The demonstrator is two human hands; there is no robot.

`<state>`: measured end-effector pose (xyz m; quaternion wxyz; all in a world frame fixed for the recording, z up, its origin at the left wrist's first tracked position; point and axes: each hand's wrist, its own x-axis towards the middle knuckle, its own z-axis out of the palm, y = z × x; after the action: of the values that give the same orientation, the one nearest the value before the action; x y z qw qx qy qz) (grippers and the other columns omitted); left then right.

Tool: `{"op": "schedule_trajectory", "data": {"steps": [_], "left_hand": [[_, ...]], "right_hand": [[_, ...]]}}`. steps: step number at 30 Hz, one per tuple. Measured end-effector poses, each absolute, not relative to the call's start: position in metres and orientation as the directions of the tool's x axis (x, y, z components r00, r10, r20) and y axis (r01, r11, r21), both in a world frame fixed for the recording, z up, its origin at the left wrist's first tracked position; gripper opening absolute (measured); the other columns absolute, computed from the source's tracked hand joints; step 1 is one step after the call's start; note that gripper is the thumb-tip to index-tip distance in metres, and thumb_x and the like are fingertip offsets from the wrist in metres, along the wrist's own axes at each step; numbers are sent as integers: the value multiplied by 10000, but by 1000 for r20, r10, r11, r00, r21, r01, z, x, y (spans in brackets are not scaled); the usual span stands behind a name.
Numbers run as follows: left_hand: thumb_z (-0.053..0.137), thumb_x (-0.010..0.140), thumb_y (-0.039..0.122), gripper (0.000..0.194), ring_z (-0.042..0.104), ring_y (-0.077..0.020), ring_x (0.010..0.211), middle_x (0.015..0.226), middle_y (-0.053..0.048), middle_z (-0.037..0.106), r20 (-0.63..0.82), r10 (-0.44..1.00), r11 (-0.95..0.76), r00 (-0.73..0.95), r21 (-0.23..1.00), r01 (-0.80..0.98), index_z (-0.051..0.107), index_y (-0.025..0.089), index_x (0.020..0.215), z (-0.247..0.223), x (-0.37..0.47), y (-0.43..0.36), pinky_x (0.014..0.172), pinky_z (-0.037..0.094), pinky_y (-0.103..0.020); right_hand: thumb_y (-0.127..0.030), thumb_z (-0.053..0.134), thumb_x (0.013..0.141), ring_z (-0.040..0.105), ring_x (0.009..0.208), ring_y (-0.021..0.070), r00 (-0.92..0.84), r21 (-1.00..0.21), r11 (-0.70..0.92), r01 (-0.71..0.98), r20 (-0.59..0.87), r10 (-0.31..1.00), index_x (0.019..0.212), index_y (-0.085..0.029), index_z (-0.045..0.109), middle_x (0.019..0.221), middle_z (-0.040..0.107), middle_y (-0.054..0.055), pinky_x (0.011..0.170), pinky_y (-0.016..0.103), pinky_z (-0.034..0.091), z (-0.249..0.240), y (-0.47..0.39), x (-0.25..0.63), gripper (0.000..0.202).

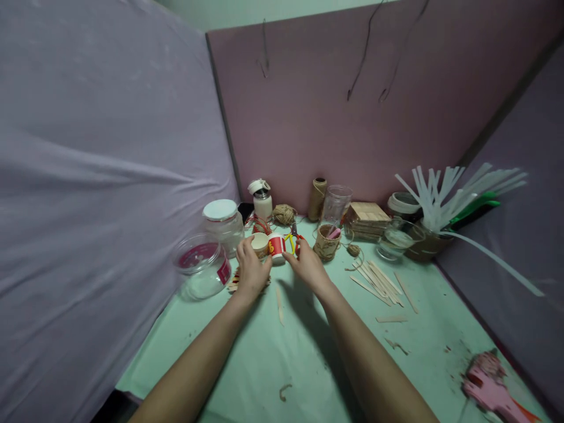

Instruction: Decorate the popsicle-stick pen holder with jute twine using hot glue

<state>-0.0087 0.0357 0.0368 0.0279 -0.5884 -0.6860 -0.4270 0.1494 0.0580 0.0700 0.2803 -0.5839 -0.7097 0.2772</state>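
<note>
My left hand (250, 270) curves around a small cream round cup (259, 242), thumb and fingers on either side of it. Against that cup stands a red and white paper cup (277, 247), close to my left thumb. My right hand (311, 269) is just right of the paper cup, its thumb and fingers apart; the thumb reaches toward the cup's lower side. Pliers with yellow and red handles (290, 241) lie behind, partly covered by my right fingers. Beneath my left hand, mostly hidden, is a flat piece made of sticks (233, 285).
Clear plastic jars (202, 276) stand at left. A twine-wrapped pot (326, 244), a twine ball (284, 214) and stacked wooden pieces (366, 218) are behind. Loose craft sticks (379, 283), a glass cup (392, 241), glue sticks (440, 194) and a pink glue gun (489, 388) lie right.
</note>
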Motion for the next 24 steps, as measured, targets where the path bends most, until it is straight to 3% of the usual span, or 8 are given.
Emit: {"op": "schedule_trajectory", "data": {"steps": [3,7,11,16,20,24], "left_hand": [[684,729,256,792,386,-349,1361,1403,-237,406,450,807,-5,-383,653,757,281,101,1393,24,-15,51,1108,354,-513],[677,724,221,871,367,-329,1405,1460,-255,381,374,823,38,-427,714,699,205,104,1446,13,-17,67,1134,337,-474],[710,705,214,922,454,-313,1356,1466,-237,416,351,823,26,-447,763,646,193,135,1464,10,-22,77,1100,389,-445],[719,748,265,852,585,-291,1218,1371,-188,538,326,839,-23,-435,821,570,255,170,1457,11,-26,77,1000,483,-416],[717,749,236,845,551,-273,1261,1427,-163,493,411,831,-141,-375,808,572,266,209,1463,22,-22,61,1035,467,-411],[708,752,225,829,542,-262,1267,1435,-160,479,432,832,-196,-348,816,544,278,203,1460,36,-16,43,1064,445,-406]], "right_hand": [[-497,566,890,632,1099,325,-123,-632,74,771,-35,992,1249,-82,451,1202,637,239,836,377,482,56,85,117,560],[-515,544,890,650,1078,334,-109,-601,30,799,-95,989,1246,-101,421,1155,664,230,804,377,482,46,95,100,560],[-492,555,872,660,1056,320,-111,-613,8,790,-130,985,1207,-111,439,1140,672,224,786,361,479,43,98,106,521],[-452,637,799,677,971,294,-95,-714,-26,700,-129,987,1215,-106,460,1115,680,201,762,345,487,26,93,126,569],[-367,710,728,671,957,262,-111,-870,13,493,-48,993,1266,-98,464,1131,676,176,790,345,510,9,75,143,650],[-337,717,709,636,1023,261,-108,-905,79,417,37,993,1222,-138,537,1135,670,136,873,385,510,0,57,155,579]]}}
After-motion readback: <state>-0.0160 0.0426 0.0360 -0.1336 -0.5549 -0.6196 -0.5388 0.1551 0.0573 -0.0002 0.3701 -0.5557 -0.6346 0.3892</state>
